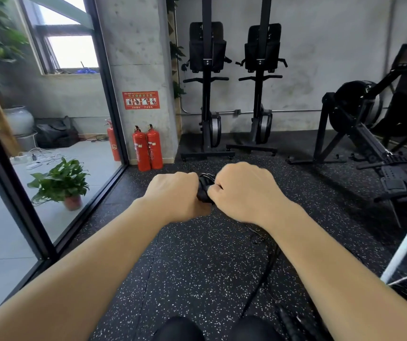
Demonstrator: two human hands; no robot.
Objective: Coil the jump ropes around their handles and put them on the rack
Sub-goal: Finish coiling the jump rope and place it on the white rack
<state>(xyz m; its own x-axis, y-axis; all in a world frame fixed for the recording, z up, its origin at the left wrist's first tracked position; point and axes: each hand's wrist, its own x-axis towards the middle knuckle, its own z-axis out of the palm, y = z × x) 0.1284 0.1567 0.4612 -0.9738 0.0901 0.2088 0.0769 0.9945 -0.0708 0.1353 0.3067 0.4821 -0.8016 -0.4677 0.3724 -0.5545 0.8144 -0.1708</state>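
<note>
Your left hand (173, 193) and right hand (244, 190) are both fisted, knuckles up, gripping the black jump rope bundle (203, 189) held between them above the speckled floor (192, 267). Its loose cord (268, 262) trails from under your right wrist back toward you. Red sign (141, 100) on the concrete pillar: pictograms visible, lettering too small to read. Two fire extinguishers (147, 148) stand below it, labels illegible

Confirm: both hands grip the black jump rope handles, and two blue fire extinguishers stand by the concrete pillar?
The fire extinguishers by the concrete pillar are red, not blue; the head view shows it. The left hand and right hand do grip the black jump rope handles.
</note>
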